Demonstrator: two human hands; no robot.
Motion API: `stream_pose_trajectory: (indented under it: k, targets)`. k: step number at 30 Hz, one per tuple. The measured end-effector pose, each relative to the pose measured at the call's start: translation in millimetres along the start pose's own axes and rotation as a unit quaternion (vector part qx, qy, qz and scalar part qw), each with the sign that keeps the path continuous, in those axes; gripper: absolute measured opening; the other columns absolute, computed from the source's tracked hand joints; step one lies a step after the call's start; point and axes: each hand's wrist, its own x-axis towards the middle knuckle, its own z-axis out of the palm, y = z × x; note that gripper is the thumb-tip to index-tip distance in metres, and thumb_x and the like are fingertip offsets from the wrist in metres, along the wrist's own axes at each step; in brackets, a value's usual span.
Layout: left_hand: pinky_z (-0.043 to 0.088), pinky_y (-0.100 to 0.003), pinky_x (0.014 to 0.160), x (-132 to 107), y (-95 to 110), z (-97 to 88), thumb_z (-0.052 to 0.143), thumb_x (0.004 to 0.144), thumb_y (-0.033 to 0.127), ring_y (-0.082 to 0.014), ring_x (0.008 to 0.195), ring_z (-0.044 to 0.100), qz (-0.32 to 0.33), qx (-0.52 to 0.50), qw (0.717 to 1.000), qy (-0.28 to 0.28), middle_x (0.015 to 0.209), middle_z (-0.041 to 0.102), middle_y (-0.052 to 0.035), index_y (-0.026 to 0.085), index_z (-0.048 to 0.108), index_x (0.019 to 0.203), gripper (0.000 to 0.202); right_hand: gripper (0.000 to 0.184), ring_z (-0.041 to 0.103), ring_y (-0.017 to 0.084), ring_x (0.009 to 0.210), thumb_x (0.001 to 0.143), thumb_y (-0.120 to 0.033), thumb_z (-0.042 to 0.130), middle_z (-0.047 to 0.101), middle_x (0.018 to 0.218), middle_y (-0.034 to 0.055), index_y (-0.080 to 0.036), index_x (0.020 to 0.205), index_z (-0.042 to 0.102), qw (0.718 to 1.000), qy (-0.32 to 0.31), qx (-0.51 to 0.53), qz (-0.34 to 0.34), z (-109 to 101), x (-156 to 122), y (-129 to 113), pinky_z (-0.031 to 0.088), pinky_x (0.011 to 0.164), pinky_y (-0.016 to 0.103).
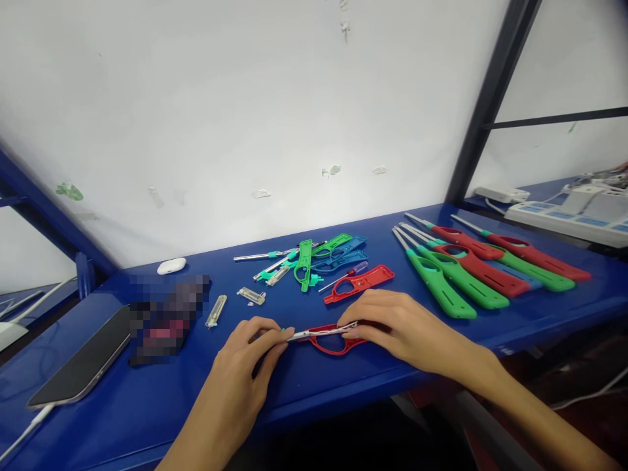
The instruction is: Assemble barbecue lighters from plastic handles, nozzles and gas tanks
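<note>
My left hand (248,360) pinches the end of a thin metal lighter tube (299,335) between thumb and fingers. White wires (328,330) run from the tube to the right, where the fingertips of my right hand (400,324) are closed on them. Below lies a red lighter shell half (330,352) with a trigger loop, partly covered by my right hand. A second red shell half (366,281) is just behind, beside a small screwdriver (357,269). Two clear fuel tanks (252,296) rest beyond my left hand.
Green and blue shell halves (305,261) lie in a pile with metal tubes at the back. Several assembled lighters (444,288) fan out on the right. A phone (83,360) with a cable, a blurred dark object (169,320) and a white case (171,265) occupy the left.
</note>
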Motion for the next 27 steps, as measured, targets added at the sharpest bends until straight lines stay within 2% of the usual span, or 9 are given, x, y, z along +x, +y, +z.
stream_pose_trajectory:
  k: [9,23,27]
  targets:
    - [0.056,-0.034,0.07,2.6,1.7,0.6,0.048,0.107,0.021,-0.0201,0.08,0.065,0.085,0.037,0.995,0.033,0.1,0.069,-0.0047,0.029,0.075,0.121,0.032,0.015,0.072,0.018,0.097,0.105,-0.028,0.063,0.079,0.105,0.0005,-0.022,0.109,0.076,1.0,0.005,0.003,-0.009,1.0,0.3,0.6,0.05,0.091,0.029]
    - [0.057,-0.033,0.079,0.8,1.0,0.8,0.051,0.107,0.024,-0.0204,0.09,0.066,0.076,0.021,0.996,0.033,0.105,0.069,-0.005,0.026,0.075,0.119,0.027,0.014,0.072,0.018,0.101,0.104,-0.024,0.065,0.078,0.111,0.0009,-0.022,0.114,0.073,0.999,0.034,-0.003,-0.027,3.5,-3.3,3.9,0.05,0.093,0.027]
    - [0.057,-0.034,0.081,1.5,0.8,0.8,0.051,0.107,0.023,-0.0203,0.09,0.066,0.075,0.023,0.996,0.033,0.105,0.069,-0.0052,0.025,0.075,0.119,0.027,0.013,0.072,0.018,0.095,0.105,-0.023,0.063,0.079,0.106,0.0006,-0.023,0.112,0.074,0.997,0.058,-0.025,-0.044,4.1,-3.8,4.9,0.05,0.091,0.029]
